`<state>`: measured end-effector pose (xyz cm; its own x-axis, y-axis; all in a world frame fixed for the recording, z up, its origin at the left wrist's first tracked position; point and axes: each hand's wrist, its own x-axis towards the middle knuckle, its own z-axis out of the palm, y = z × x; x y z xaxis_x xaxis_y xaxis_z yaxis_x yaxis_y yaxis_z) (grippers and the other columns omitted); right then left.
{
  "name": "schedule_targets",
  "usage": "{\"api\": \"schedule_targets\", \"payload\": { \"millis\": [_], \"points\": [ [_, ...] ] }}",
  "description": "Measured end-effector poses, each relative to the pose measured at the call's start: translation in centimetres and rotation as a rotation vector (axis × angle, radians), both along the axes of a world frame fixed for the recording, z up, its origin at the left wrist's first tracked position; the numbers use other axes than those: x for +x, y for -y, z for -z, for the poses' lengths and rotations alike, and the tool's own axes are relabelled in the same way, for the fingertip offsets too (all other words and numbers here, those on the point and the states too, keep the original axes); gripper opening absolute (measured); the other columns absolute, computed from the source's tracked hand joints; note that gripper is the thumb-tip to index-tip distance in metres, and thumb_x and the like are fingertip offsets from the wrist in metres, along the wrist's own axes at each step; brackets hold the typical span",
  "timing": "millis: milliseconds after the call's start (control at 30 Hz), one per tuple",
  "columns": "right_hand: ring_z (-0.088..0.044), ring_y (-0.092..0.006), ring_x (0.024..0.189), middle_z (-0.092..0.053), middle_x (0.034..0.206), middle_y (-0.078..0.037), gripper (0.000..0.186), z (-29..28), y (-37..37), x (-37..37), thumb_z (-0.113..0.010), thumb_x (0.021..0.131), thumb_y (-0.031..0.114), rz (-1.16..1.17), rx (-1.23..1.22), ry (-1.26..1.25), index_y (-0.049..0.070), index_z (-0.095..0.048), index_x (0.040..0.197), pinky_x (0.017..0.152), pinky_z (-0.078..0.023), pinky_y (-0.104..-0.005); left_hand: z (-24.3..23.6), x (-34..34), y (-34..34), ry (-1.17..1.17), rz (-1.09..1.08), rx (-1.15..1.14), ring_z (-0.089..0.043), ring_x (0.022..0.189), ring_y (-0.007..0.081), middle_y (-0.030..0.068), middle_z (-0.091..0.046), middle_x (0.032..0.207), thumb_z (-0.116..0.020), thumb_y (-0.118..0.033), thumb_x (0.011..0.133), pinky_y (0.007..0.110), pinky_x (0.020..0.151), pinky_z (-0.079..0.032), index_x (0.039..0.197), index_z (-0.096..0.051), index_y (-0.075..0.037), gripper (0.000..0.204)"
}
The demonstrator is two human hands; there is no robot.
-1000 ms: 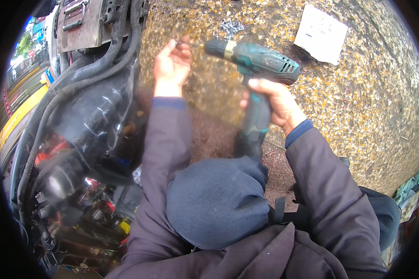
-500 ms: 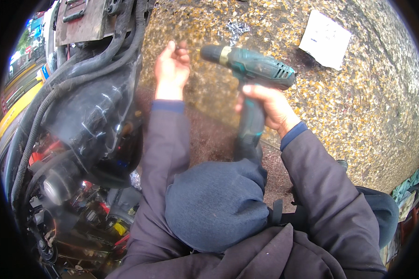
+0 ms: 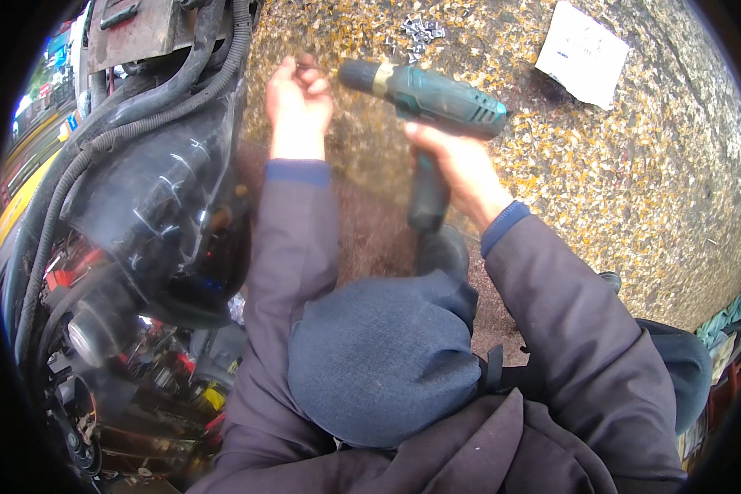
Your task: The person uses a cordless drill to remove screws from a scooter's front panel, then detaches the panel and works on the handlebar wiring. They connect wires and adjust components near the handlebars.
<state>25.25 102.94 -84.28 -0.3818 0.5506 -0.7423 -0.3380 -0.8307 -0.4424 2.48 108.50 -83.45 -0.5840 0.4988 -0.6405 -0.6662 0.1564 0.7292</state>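
Observation:
A teal and black cordless drill point(image 3: 449, 100) lies across the upper middle of the view, its chuck pointing left. My right hand point(image 3: 463, 167) is wrapped round its grip just below the motor housing. Just left of the chuck, my left hand point(image 3: 299, 99) is held palm up with its fingers curled. Something small and dark seems pinched at those fingertips, close to the drill's tip; blur hides what it is. Above the drill, a small heap of shiny metal pieces point(image 3: 422, 33) rests on the speckled ground point(image 3: 601, 198).
A crumpled white packet point(image 3: 583, 58) lies at the upper right. Along the left stands machinery with a thick ribbed hose point(image 3: 152, 123), a black plastic housing point(image 3: 160, 189) and a metal plate point(image 3: 132, 37). My bent knee point(image 3: 383, 354) fills the lower middle.
The drill and my right hand have shifted left and slightly up. My left hand has risen a little, its fingers still curled near the chuck. The whole view has moved slightly.

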Motion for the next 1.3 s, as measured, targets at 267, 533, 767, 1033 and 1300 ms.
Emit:
{"api": "schedule_targets", "payload": {
  "millis": [267, 533, 767, 1033, 1300],
  "points": [
    [-0.062, -0.0121, 0.074, -0.07, 0.084, -0.006, 0.036, -0.4, -0.7, -3.7, -0.084, 0.08, 0.029, -0.262, 0.163, 0.373, -0.002, -0.072, 0.094, 0.068, -0.051, -0.0301, 1.1, -2.5, 0.6, 0.073, -0.069, 0.246, -0.053, 0.07, 0.0137, 0.0044, -0.066, 0.09, -0.048, -0.023, 0.105, 0.028, 0.057, -0.043, 0.102, -0.057, -0.005, 0.02],
    [-0.062, -0.0138, 0.068, -0.069, 0.08, -0.007, 0.038, -1.7, -1.4, -5.1, -0.083, 0.079, 0.032, -0.242, 0.102, 0.344, -0.003, -0.072, 0.09, 0.062, -0.051, -0.0311, 1.5, -3.0, 0.7, 0.002, -0.102, 0.277, -0.054, 0.073, 0.0126, 0.0021, -0.064, 0.093, -0.051, -0.018, 0.101, 0.028, 0.06, -0.044, 0.103, -0.056, -0.011, 0.009],
    [-0.063, -0.0156, 0.073, -0.068, 0.084, -0.007, 0.041, -1.9, -1.6, -5.6, -0.082, 0.08, 0.034, -0.277, 0.063, 0.329, -0.002, -0.071, 0.095, 0.067, -0.052, -0.0324, 1.6, -3.4, 1.0, -0.056, -0.063, 0.288, -0.054, 0.074, 0.013, 0.0021, -0.063, 0.096, -0.051, -0.015, 0.101, 0.029, 0.061, -0.045, 0.117, -0.05, -0.018, 0.016],
    [-0.063, -0.0156, 0.074, -0.068, 0.085, -0.008, 0.038, -1.6, -1.2, -5.8, -0.082, 0.078, 0.033, -0.255, 0.041, 0.313, -0.001, -0.071, 0.094, 0.069, -0.053, -0.0335, 1.5, -3.4, 1.2, -0.105, -0.036, 0.261, -0.053, 0.074, 0.013, 0.0044, -0.062, 0.101, -0.049, -0.014, 0.103, 0.03, 0.062, -0.046, 0.123, -0.045, -0.018, 0.021],
    [-0.064, -0.0147, 0.065, -0.07, 0.077, -0.008, 0.034, -2.0, -1.5, -6.3, -0.085, 0.073, 0.031, -0.235, 0.078, 0.374, 0.0, -0.073, 0.082, 0.063, -0.053, -0.0334, 1.4, -3.3, 1.1, -0.18, -0.03, 0.226, -0.051, 0.075, 0.012, 0.0028, -0.062, 0.1, -0.049, -0.013, 0.103, 0.03, 0.067, -0.045, 0.122, -0.048, -0.017, 0.019]
  ]
}}
